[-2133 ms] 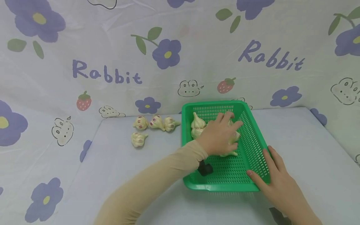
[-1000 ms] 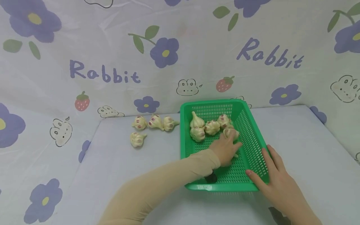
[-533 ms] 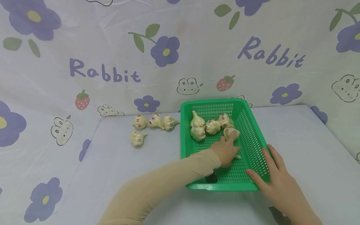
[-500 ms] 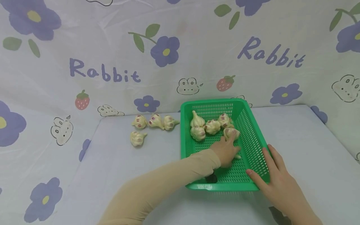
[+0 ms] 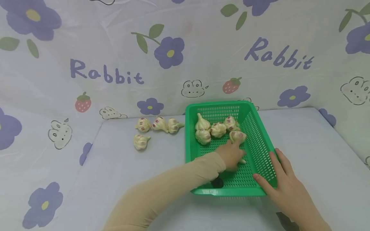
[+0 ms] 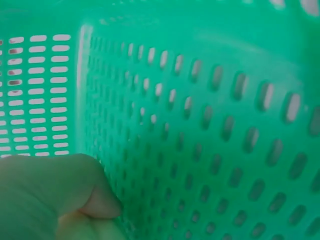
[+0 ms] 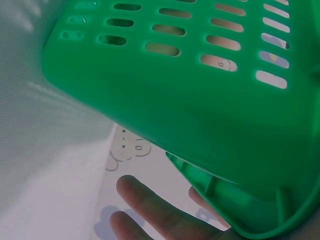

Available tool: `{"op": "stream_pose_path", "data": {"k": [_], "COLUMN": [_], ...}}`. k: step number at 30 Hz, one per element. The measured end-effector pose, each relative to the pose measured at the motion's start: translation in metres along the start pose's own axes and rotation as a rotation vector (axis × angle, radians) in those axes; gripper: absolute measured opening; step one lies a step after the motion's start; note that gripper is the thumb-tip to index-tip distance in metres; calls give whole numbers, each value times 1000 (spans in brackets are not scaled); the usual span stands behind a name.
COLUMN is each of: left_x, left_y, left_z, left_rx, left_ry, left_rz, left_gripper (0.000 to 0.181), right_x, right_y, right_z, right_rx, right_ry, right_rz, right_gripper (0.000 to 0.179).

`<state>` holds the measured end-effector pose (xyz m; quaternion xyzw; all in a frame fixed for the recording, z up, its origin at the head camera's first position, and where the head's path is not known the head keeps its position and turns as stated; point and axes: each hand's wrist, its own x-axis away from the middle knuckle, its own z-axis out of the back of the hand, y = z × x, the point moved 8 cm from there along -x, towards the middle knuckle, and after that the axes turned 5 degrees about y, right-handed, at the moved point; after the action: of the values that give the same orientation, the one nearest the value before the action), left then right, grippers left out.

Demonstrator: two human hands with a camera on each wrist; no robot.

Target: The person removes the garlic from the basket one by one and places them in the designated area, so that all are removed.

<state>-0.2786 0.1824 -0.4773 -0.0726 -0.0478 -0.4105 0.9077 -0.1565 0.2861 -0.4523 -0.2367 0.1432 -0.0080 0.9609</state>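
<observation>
My left hand [image 5: 229,155] is down inside a green plastic basket [image 5: 225,192], curled over a garlic bulb [image 5: 242,161] that is mostly hidden, its pale stem poking out beyond the fingers. The index finger reaches another garlic bulb [image 5: 238,137] just behind. In the left wrist view the bent thumb [image 6: 85,182] shows beside the perforated wall. My right hand [image 5: 289,184] holds the basket at its near right side, thumb over the rim and fingers along the outside. More garlic bulbs [image 5: 218,130] with purple marks sit at the back of the basket.
Several garlic bulbs [image 5: 140,141] lie on the pale cloth-covered table [image 5: 115,166], left of the basket. Behind stands a patterned fabric backdrop [image 5: 202,48]. A small black device [image 5: 217,183] is at the left wrist.
The left hand has moved from the back bulbs toward the near part of the basket and curled lower, uncovering the bulbs behind. The right hand and the basket have stayed put.
</observation>
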Motion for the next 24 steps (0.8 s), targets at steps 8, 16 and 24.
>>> {"op": "stream_pose_path", "data": {"k": [8,16,24], "left_x": [3,11,21], "left_y": [-2,-5,-7], "left_z": [15,34,58], "left_rx": [-41,-96,-200], "left_ry": [56,107,272], "left_rz": [-17,-47,-64], "left_gripper": [53,53,35], "right_x": [-1,1,1], "right_y": [-1,0,0], "right_z": [0,-2,-3], "right_rx": [9,-4,8], "right_ry": [-8,3,17], "right_rz": [-1,-2,4], "right_gripper": [95,94,93]}}
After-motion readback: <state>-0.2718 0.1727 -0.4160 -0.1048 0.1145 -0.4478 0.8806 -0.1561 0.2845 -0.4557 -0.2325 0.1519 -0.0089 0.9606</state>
